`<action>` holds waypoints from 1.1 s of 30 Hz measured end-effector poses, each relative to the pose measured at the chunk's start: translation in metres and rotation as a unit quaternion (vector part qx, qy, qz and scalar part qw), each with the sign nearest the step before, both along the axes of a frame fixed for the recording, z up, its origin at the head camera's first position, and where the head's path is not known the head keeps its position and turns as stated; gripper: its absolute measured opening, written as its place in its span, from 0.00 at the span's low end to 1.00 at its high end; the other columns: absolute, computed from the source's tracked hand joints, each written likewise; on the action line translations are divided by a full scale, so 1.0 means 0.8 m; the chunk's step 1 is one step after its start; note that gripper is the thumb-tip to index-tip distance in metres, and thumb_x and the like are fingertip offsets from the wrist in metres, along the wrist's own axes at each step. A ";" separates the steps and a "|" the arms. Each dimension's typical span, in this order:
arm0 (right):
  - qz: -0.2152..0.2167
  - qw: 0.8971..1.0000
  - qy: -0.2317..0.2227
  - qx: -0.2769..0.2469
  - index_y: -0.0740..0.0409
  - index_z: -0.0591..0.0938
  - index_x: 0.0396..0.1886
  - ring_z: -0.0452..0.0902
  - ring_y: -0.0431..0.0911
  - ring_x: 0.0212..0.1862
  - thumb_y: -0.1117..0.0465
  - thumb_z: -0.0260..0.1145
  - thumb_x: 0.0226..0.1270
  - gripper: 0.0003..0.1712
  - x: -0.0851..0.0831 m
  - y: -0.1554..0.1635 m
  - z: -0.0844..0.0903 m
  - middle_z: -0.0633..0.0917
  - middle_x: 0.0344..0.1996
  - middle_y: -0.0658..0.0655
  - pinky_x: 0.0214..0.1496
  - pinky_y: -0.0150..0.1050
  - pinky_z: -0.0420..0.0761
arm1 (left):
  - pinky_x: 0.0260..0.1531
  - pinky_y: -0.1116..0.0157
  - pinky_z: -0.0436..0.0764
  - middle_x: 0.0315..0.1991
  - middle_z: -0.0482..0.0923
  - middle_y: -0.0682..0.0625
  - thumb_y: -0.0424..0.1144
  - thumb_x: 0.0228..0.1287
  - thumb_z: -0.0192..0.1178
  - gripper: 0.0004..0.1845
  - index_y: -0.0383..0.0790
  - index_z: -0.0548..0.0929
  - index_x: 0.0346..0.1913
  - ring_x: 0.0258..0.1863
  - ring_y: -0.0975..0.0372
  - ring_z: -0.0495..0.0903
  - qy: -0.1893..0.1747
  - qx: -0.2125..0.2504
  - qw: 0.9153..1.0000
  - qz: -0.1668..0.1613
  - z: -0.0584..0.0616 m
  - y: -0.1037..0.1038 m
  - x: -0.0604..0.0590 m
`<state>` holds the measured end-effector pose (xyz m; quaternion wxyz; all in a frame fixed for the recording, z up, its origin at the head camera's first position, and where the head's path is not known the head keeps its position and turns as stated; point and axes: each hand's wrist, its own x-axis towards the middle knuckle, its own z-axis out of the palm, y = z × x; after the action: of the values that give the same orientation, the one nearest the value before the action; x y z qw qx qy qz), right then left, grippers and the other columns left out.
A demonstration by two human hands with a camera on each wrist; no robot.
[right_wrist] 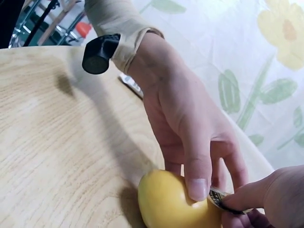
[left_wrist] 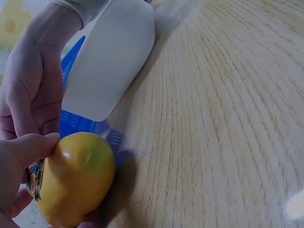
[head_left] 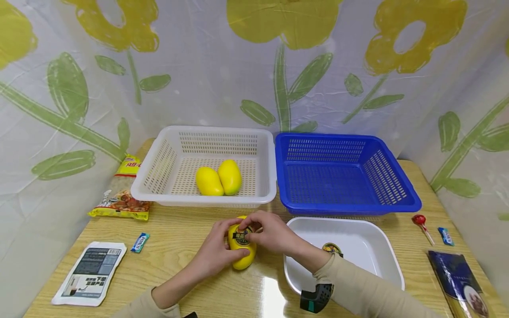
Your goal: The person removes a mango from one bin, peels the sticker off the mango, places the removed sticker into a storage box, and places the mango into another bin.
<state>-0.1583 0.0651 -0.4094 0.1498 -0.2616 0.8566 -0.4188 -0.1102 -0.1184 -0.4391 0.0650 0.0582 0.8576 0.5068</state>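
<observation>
A yellow mango (head_left: pixel 243 264) stands on the wooden table with a round black-and-gold sticker (head_left: pixel 241 236) on its upper side. My left hand (head_left: pixel 214 251) grips the mango from the left, its thumb across the near side. From the right, my right hand (head_left: pixel 274 232) pinches the sticker's edge between thumb and fingers. The right wrist view shows the sticker (right_wrist: pixel 225 202) at the right thumb, standing out at the mango's side. In the left wrist view the mango's (left_wrist: pixel 80 175) greenish end faces the camera. Two more mangoes (head_left: pixel 209 181) lie in the white basket (head_left: pixel 155 198).
A blue basket (head_left: pixel 350 207) stands beside the white one. Under my right forearm, a white tray (head_left: pixel 381 238) holds a similar round sticker (head_left: pixel 332 249), partly hidden. Snack bag (head_left: pixel 123 194), white pouch (head_left: pixel 89 274) and candy (head_left: pixel 140 243) lie left; lollipop (head_left: pixel 419 219), candy (head_left: pixel 446 236), dark packet (head_left: pixel 457 274) right.
</observation>
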 end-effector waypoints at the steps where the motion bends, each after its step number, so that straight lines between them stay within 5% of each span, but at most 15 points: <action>1: -0.002 1.000 -0.001 -0.002 0.55 0.86 0.41 0.77 0.40 0.41 0.69 0.70 0.58 0.11 0.000 0.000 0.000 0.83 0.38 0.48 0.46 0.34 0.79 | 0.48 0.54 0.76 0.57 0.70 0.40 0.41 0.46 0.78 0.37 0.43 0.75 0.61 0.52 0.52 0.72 0.000 0.000 1.000 0.001 0.000 0.000 0.000; 9: 0.002 1.000 0.001 -0.010 0.56 0.86 0.43 0.77 0.40 0.41 0.69 0.69 0.60 0.11 0.001 0.000 0.007 0.83 0.39 0.48 0.48 0.40 0.81 | 0.50 0.53 0.77 0.57 0.70 0.41 0.41 0.46 0.78 0.36 0.42 0.76 0.61 0.53 0.51 0.72 0.004 -0.002 1.000 0.010 -0.002 0.003 0.000; 24: -0.006 0.998 0.054 -0.025 0.58 0.86 0.44 0.78 0.43 0.41 0.71 0.68 0.61 0.12 0.006 0.009 0.025 0.84 0.39 0.51 0.45 0.34 0.82 | 0.49 0.56 0.75 0.55 0.70 0.42 0.42 0.45 0.78 0.37 0.41 0.75 0.61 0.50 0.53 0.73 -0.003 -0.021 1.000 0.014 0.001 0.007 0.000; 33: -0.055 0.996 -0.010 -0.067 0.50 0.84 0.51 0.81 0.42 0.45 0.62 0.68 0.66 0.14 0.004 0.069 0.066 0.83 0.48 0.48 0.48 0.36 0.81 | 0.46 0.56 0.80 0.58 0.67 0.40 0.37 0.48 0.76 0.37 0.43 0.73 0.63 0.51 0.50 0.71 -0.034 0.015 0.999 0.020 -0.001 0.003 0.002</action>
<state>-0.1553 0.1205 -0.3567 0.1173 -0.2191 0.8383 -0.4852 -0.1085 -0.1159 -0.4397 0.0835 0.0250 0.8483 0.5223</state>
